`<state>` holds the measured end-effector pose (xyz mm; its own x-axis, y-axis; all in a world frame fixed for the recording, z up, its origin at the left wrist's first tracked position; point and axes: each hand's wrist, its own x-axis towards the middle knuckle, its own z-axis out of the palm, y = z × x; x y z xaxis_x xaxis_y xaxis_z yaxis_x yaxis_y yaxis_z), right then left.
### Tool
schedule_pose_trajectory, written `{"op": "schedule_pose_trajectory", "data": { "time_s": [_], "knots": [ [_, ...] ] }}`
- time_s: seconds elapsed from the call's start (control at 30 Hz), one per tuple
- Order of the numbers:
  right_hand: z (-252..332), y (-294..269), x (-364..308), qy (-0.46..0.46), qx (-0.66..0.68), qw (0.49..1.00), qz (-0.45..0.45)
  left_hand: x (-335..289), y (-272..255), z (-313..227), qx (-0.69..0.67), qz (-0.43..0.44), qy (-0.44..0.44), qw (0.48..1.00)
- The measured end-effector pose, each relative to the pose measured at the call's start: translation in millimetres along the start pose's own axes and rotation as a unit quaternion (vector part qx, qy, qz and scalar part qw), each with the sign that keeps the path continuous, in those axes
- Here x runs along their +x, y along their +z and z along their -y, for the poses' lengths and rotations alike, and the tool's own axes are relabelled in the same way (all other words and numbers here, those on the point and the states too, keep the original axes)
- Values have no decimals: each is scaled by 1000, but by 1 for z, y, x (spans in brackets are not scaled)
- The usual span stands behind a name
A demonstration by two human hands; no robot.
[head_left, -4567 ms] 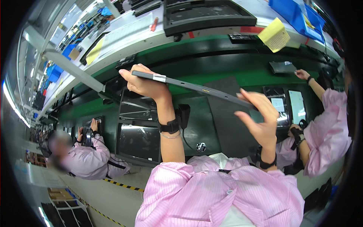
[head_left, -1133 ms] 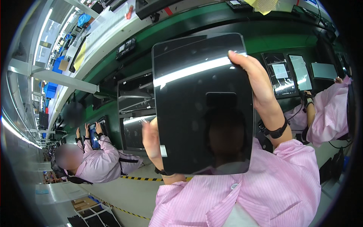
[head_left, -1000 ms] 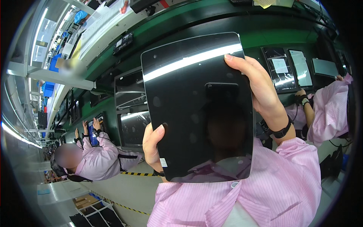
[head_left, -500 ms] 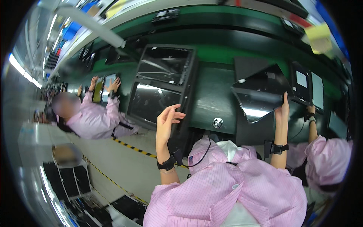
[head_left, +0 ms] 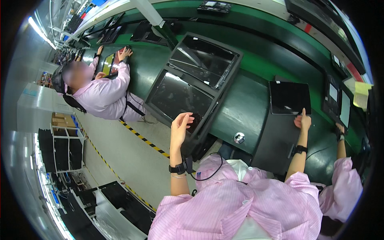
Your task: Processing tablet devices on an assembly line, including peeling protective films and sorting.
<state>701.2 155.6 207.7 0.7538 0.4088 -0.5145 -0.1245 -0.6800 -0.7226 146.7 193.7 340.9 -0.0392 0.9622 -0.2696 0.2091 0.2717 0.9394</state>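
Note:
A glossy black screen panel [head_left: 290, 98] lies at a slight turn on a dark grey mat [head_left: 276, 134], right of centre. My right hand [head_left: 303, 120] is at the panel's lower right corner, one digit along the edge and the other fingers curled below it; it grips that edge. My left hand [head_left: 181, 126] is raised, palm inward, with fingers loosely bent and nothing in them. It hovers by the near edge of a black tray [head_left: 219, 102]. Two more glossy screen panels, a far one [head_left: 204, 60] and a near one [head_left: 180, 96], rest in that tray.
A small round metallic object [head_left: 239, 138] sits on the green bench [head_left: 236, 108]. To the right, a co-worker's hand [head_left: 340, 128] is by devices with white labels [head_left: 333, 93]. Another person [head_left: 104, 92] works at the left. A grey post [head_left: 148, 12] stands behind the tray.
The panel in my right hand was tilted and raised; now it lies flatter on the mat, farther from me. My left hand stays near the tray. The view has turned.

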Motion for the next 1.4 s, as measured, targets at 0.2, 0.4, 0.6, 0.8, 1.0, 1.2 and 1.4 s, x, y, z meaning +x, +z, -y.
{"op": "schedule_pose_trajectory", "data": {
  "time_s": [0.2,0.4,0.6,0.8,1.0,1.2,1.4],
  "knots": [
    [122,115,-177,-412,-213,882,86,36,28,1,64,-66,107,990],
    [202,262,-203,-705,-217,675,-3,97,80,-19,283,-197,145,927],
    [218,295,-209,-625,-274,731,-23,134,86,-16,308,-260,123,907],
    [264,274,-234,-495,-215,824,170,135,66,-16,236,-207,89,945],
    [242,197,-333,-674,-60,732,77,107,17,-46,21,-134,177,975],
    [195,78,-350,-559,24,828,30,-6,64,-52,71,362,280,886],
    [137,21,-349,-501,12,863,-61,-22,145,97,220,378,238,867]
  ]
}}
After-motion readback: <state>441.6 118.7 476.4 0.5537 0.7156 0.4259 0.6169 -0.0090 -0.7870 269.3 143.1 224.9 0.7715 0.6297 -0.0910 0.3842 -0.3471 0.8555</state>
